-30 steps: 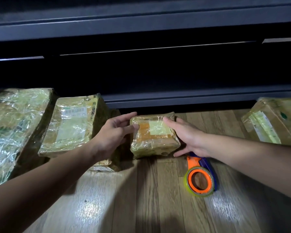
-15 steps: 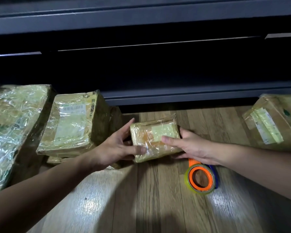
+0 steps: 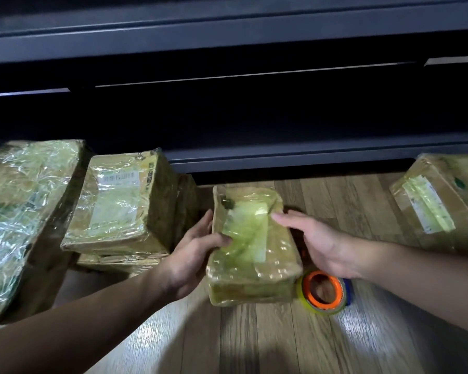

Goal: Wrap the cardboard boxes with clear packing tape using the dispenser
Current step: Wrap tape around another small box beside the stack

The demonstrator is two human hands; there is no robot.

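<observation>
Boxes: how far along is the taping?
Done: the large box and labelled box look glossy with tape. In hand: the left hand grips the small box, also glossy; the right hand touches it. Left: the right box looks barer; the dispenser lies unheld.

This single view comes from a wide-angle camera worn on my head. It faces forward and tilts down, so my forearms enter from the two bottom corners and meet near mid-frame. There my left hand (image 3: 192, 255) and right hand (image 3: 324, 244) are on the small taped box (image 3: 254, 255). The camera is close, at arm's reach. That box and the tape dispenser (image 3: 324, 292) just beside it take up the middle. The wooden floor (image 3: 254, 344) runs up from the bottom edge. The dark shelf unit (image 3: 227, 109) fills the top half, facing me. The wide lens also takes in the large taped box (image 3: 25, 211) at far left and the labelled box (image 3: 443, 201) at far right.
</observation>
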